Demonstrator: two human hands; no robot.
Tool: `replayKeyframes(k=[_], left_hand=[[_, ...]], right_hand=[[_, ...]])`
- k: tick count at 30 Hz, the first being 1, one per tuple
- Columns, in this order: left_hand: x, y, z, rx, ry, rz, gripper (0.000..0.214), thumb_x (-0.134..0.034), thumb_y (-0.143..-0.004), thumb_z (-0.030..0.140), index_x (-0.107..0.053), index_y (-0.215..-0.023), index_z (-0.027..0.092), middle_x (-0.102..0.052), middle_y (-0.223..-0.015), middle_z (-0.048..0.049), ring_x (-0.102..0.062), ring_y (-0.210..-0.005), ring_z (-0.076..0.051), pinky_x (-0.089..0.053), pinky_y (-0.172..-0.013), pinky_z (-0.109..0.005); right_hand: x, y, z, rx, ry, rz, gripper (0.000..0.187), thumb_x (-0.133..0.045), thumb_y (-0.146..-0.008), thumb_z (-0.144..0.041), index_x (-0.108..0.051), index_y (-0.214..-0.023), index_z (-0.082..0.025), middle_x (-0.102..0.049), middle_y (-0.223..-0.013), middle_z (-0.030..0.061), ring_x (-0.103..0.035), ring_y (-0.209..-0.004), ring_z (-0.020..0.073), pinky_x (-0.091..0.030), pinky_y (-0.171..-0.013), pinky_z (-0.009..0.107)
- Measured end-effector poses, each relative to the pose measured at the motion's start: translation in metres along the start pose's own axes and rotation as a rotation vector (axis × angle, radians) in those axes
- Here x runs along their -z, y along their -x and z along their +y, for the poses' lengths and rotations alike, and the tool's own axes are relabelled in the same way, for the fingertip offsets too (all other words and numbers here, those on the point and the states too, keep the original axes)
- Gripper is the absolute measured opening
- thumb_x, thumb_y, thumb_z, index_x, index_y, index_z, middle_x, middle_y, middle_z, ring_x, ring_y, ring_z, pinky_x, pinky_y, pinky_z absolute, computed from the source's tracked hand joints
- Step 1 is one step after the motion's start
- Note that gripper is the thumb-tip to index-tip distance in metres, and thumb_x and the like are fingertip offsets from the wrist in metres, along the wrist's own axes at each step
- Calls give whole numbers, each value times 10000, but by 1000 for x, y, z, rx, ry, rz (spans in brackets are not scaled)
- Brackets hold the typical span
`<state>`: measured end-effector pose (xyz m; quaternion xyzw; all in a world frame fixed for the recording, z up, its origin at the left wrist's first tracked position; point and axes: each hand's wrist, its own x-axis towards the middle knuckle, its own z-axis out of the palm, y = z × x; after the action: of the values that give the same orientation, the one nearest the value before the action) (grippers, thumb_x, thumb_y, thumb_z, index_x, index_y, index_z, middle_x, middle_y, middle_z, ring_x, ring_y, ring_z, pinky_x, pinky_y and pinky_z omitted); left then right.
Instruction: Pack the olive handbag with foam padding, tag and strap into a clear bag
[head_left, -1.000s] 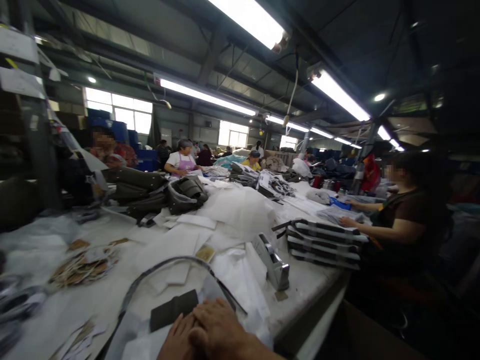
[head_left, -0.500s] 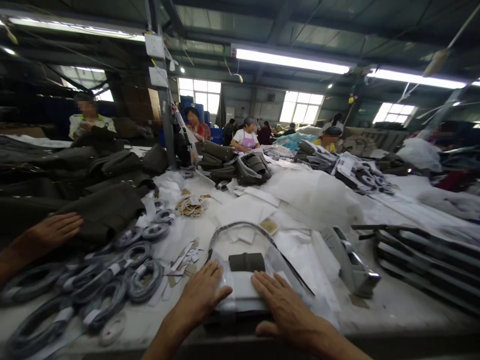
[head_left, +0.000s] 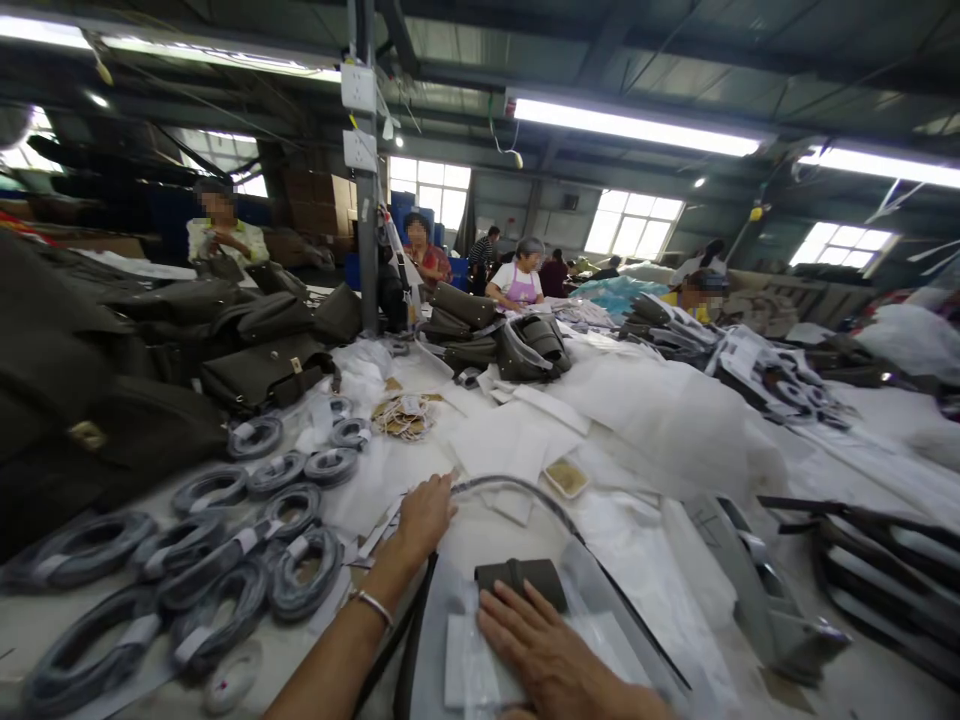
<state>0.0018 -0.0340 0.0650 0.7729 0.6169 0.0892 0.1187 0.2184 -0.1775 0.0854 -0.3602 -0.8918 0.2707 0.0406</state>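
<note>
Right hand [head_left: 551, 655] stayed down, fingers [head_left: 517, 612] spread flat and gripping nothing, pressing the clear packet [head_left: 600, 640] just below the dark folded piece [head_left: 523, 577] at its 12 o'clock. Left hand [head_left: 424, 517] had left the packet and gone out to 11 o'clock, landing where the grey strap [head_left: 525, 490] began its arc, so one palm alone pinned the packet to the tabletop [head_left: 885, 690]. Left fingers were curled, but whether they had closed on the strap couldn't be made out. Cord coils [head_left: 296, 575] lay at 9 o'clock. The packet's near edge was cut off.
</note>
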Motion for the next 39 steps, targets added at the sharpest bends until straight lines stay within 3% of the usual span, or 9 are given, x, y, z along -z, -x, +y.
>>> replayKeyframes(k=[4, 7, 10, 14, 18, 25, 28, 32, 39], left_hand=[[-18, -10, -3, 22, -15, -44, 230, -549, -857, 188, -589, -1083, 171, -655, -1102, -124, -621, -1073, -271, -456, -892, -376], [-23, -9, -1, 19, 1, -45, 276, -477, -889, 172, -546, -1156, 170, -636, -1140, -120, -617, -1083, -254, -454, -891, -359], [-24, -8, 5, 17, 21, -51, 355, -389, -919, 149, -479, -1260, 185, -607, -1211, -115, -623, -1076, -234, -459, -868, -335], [-27, -11, 7, 17, 50, -94, 375, -329, -927, 128, -479, -1269, 166, -634, -1194, -126, -639, -1061, -235, -463, -847, -323], [-34, -12, 8, 1, 76, -158, 402, -349, -908, 127, -469, -1290, 104, -679, -1123, -159, -657, -1033, -255, -474, -824, -328], [-19, -17, -5, -134, 45, -243, 328, -605, -808, 309, -624, -1111, 183, -719, -1026, -110, -674, -966, -277, -504, -795, -341], [3, -42, -32, -125, 2, -199, 216, -619, -828, 404, -671, -955, 237, -722, -969, -60, -673, -944, -259, -510, -792, -342], [25, -90, -71, -13, -92, -13, 239, -501, -936, 255, -601, -1133, 164, -624, -1202, -109, -591, -1116, -243, -476, -930, -418], [17, -132, -102, -31, -69, 60, 249, -592, -914, 350, -618, -1083, 168, -615, -1181, -73, -582, -1097, -224, -480, -956, -468]], right_hand=[[27, -17, 3, -115, 59, 204, 523, -549, -927, -470, -497, -1401, -256, -537, -1420, 93, -464, -1334, 267, -254, -1174, 463], [49, -62, 20, -160, 225, 368, 588, -622, -868, -276, -448, -1424, -193, -506, -1440, 128, -440, -1343, 274, -260, -1164, 473], [53, -118, 51, -171, 424, 307, 601, -652, -825, -208, -456, -1393, -169, -558, -1377, 152, -458, -1323, 296, -280, -1135, 497], [44, -161, 87, -223, 542, 143, 187, -483, -946, -190, -625, -1067, -172, -729, -977, 114, -691, -940, 251, -489, -838, 371], [39, -157, 113, -186, 585, 128, 206, -430, -995, -287, -608, -1015, -185, -731, -916, 80, -706, -799, 245, -446, -609, 290], [23, -144, 151, -139, 598, 207, 148, -516, -973, -342, -584, -954, -212, -725, -859, 18, -693, -750, 181, -341, -551, 252], [15, -143, 158, -131, 587, 283, 139, -522, -974, -324, -580, -918, -211, -714, -830, 10, -682, -745, 173, -337, -570, 259], [12, -143, 158, -120, 577, 312, 146, -556, -958, -336, -579, -895, -206, -706, -814, 5, -672, -732, 174, -329, -577, 267], [14, -143, 158, -126, 547, 336, 129, -549, -958, -305, -580, -891, -199, -702, -812, 16, -661, -727, 174, -331, -590, 268]])
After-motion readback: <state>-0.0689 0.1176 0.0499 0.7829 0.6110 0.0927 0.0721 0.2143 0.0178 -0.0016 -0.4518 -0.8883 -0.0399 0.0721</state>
